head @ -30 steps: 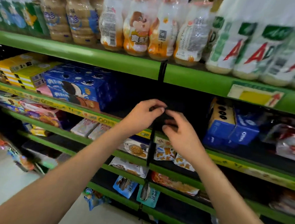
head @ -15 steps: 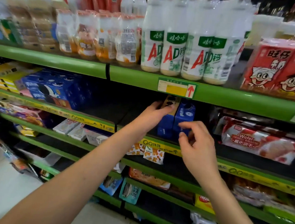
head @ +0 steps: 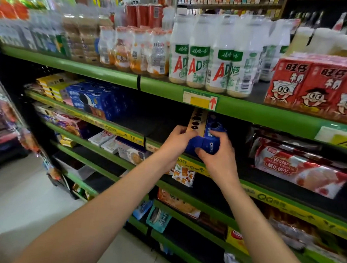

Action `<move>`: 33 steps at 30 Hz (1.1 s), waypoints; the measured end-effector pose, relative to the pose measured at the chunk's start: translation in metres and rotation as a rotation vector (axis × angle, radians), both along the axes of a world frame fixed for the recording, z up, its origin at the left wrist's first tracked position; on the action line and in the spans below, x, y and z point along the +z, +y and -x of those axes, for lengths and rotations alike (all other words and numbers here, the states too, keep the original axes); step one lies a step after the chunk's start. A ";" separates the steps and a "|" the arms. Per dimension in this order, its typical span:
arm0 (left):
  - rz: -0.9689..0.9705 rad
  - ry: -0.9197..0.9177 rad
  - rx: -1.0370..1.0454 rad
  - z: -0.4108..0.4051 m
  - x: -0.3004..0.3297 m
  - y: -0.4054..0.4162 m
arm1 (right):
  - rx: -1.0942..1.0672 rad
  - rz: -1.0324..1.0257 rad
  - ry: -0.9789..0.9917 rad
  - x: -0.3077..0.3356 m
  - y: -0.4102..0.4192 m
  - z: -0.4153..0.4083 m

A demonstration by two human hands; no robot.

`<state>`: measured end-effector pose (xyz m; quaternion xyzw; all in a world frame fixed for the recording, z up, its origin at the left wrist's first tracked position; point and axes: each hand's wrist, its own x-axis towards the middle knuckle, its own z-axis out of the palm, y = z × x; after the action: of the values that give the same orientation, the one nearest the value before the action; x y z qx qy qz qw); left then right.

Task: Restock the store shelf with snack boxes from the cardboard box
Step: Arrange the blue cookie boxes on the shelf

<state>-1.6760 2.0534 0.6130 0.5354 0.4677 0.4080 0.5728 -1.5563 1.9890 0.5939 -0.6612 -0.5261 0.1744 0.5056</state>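
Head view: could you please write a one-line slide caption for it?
Both hands, left hand and right hand, grip upright blue Oreo boxes on the green shelf beneath AD calcium milk bottles.

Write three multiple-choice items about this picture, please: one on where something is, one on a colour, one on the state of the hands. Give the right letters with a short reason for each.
1. Where do the blue Oreo boxes stand?
A. on the floor
B. on the second green shelf, under the white bottles
C. among the red cartons on top

2. What colour is the arrow on the price tag above the boxes?
A. red
B. black
C. blue

3. What are the hands doing?
A. both hang free
B. only one touches a box
C. both hold the boxes

Answers:
1 B: the boxes sit just under the shelf edge that carries the white bottles.
2 A: the tag shows a red arrow that points up.
3 C: the left hand and the right hand both curl round the boxes.
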 end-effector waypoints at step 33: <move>0.240 -0.295 -0.045 0.182 -0.041 0.077 | -0.015 -0.202 0.404 -0.014 0.104 0.138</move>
<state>-1.8581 2.1306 0.5720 0.4079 0.4120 0.4102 0.7040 -1.6947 2.0925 0.5795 -0.5627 -0.4238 0.2460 0.6657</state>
